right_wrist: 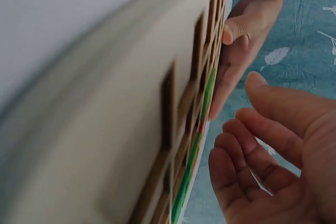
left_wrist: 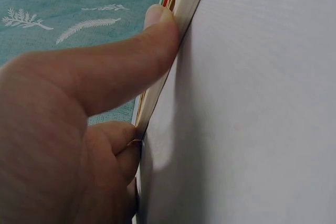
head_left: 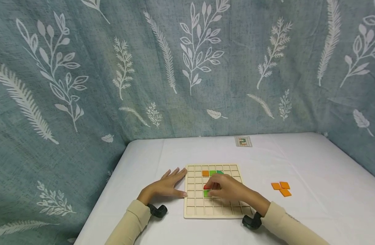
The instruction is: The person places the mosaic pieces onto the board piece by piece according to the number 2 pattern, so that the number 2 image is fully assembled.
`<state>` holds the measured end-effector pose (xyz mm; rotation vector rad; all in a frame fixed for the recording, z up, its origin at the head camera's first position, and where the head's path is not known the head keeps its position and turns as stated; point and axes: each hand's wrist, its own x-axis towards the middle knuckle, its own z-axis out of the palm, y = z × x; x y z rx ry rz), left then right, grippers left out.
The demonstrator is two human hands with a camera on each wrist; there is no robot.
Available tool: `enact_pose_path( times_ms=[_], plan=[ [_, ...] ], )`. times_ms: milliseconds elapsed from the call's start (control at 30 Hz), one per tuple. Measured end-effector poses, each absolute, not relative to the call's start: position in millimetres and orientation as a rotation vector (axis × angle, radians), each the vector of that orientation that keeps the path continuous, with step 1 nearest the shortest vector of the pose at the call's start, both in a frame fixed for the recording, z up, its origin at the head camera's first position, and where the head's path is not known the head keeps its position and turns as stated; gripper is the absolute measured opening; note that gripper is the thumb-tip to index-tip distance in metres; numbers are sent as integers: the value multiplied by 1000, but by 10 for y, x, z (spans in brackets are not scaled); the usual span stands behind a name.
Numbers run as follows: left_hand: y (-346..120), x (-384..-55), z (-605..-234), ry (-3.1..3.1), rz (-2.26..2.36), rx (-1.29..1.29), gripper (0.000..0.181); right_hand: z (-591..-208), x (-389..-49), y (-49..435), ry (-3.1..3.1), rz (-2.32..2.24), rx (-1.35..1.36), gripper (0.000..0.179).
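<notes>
Filling a gridded board (head_left: pixel 190 211) cell by cell appears to be the step in hand; the board lies on the tabletop (head_left: pixel 328 197), beside the left hand (head_left: pixel 164 186) and beneath the right hand (head_left: pixel 225 186). The left hand lies with fingers spread, its thumb touching the board's edge. The right hand arches, thumb and fingertips apart, nothing visible between them; a red tile (head_left: pixel 205 187) and a green tile (head_left: pixel 206 193) show at its fingertips. Beyond it run an orange tile (head_left: pixel 205 173), a lime tile (head_left: pixel 213 173) and a teal tile (head_left: pixel 220 172), partly hidden. Three loose tiles (head_left: pixel 285 193) lie to its right; a patterned card (head_left: pixel 243 141) lies well beyond both hands. The next move probably calls for the right hand to fetch a loose tile, with the card as guide. No brand or label is legible; a mark (head_left: pixel 292 217) on the right sleeve (head_left: pixel 283 224) is too small to read.
</notes>
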<state>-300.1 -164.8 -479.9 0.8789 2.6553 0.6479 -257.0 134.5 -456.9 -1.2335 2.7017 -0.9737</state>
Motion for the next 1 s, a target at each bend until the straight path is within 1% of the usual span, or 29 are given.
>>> enact_pose_path(
  times_ms=[300, 733, 1000],
  plan=[
    [-1664, -3021, -4816, 2654, 643, 893, 104, -4451, -2522, 1581, 2753, -1023, -1218, 17],
    [-1656, -3018, -4809, 2649, 664, 896, 105, -4321, -2414, 2060, 2840, -1035, -1060, 25],
    [-1647, -2990, -4796, 2655, 652, 891, 104, -4347, -2375, 2326, 2888, -1073, -1020, 22]
  ],
)
